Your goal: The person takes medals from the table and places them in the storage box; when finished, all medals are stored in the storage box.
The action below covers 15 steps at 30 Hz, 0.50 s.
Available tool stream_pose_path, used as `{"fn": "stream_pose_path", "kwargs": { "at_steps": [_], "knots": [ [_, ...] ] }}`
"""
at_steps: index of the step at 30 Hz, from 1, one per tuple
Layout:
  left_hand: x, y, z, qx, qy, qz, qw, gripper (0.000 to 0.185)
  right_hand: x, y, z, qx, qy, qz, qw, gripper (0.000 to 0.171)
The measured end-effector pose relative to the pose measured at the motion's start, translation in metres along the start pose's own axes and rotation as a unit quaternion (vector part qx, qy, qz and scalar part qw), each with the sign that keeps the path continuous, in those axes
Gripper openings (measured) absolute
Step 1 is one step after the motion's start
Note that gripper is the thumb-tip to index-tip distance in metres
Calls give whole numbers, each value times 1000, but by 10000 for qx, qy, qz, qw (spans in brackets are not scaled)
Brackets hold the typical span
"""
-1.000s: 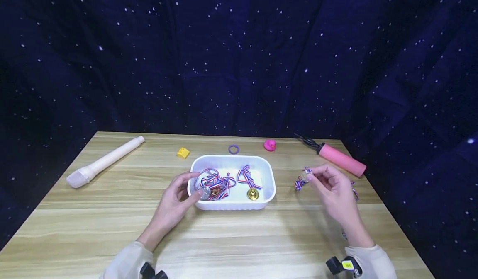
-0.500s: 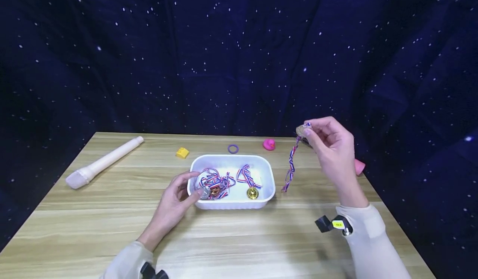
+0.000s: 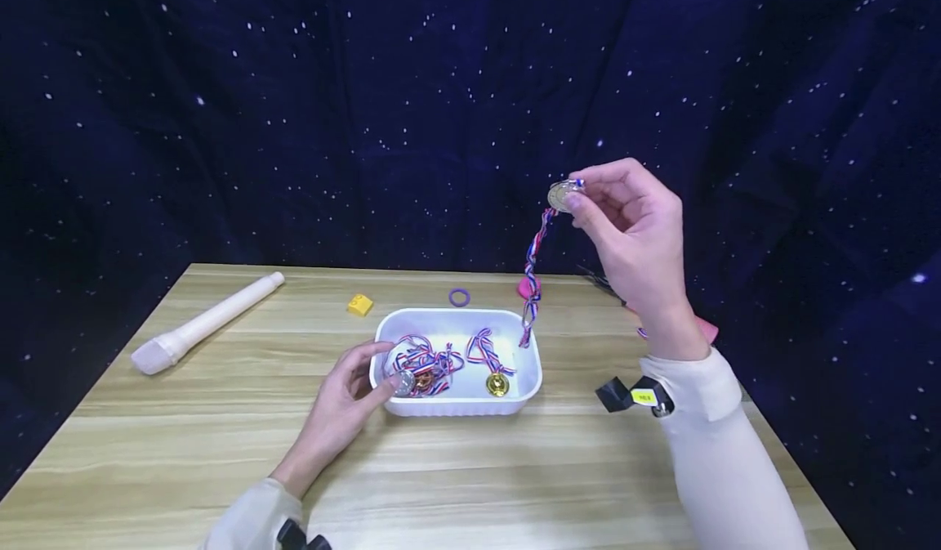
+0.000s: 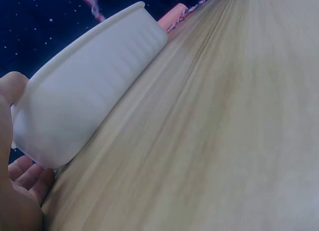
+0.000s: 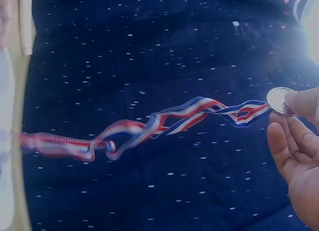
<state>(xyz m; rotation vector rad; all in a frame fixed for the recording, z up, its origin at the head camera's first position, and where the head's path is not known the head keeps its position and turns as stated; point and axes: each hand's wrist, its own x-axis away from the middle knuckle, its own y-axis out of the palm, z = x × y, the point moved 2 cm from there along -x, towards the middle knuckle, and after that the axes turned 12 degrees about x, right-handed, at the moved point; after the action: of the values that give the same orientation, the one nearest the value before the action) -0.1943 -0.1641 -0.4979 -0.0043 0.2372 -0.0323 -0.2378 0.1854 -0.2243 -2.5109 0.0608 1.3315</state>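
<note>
My right hand point(image 3: 632, 227) pinches a silvery medal point(image 3: 560, 195) between thumb and fingers, raised above the right end of the white plastic tub point(image 3: 470, 407). From it hangs a twisted red, white and blue ribbon point(image 5: 182, 114), its lower end at the tub's right side. My left hand point(image 3: 345, 403) grips the tub's left end, thumb over the rim and fingers low at the corner in the left wrist view. Inside the tub, a silver medal point(image 3: 403, 383) and a bronze medal point(image 3: 424, 382) lie among tangled ribbons at left. A gold medal point(image 3: 497, 384) with its ribbon lies at right.
A pale microphone-shaped object point(image 3: 209, 321) lies at left. Behind the tub are a yellow block point(image 3: 359, 305), a purple ring point(image 3: 459, 297) and a pink rubber duck point(image 3: 525, 288), partly covered by the ribbon. A pink pump point(image 4: 173, 15) lies at right, partly behind my right arm.
My right hand has lifted the medal from low over the table's right side, moving up and left, and its ribbon now hangs at the tub. My left hand stays on the tub.
</note>
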Motion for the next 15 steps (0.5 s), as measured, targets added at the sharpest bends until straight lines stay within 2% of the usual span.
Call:
{"fn": "stream_pose_path", "kwargs": {
  "at_steps": [7,15],
  "knots": [
    [0,1,-1,28,-8,-16,10000,53,28,21,27,155,687,-430,9966,18],
    [0,0,0,-14,-17,17,10000,54,66,40,53,249,1396,-921,9856,15]
  ]
}}
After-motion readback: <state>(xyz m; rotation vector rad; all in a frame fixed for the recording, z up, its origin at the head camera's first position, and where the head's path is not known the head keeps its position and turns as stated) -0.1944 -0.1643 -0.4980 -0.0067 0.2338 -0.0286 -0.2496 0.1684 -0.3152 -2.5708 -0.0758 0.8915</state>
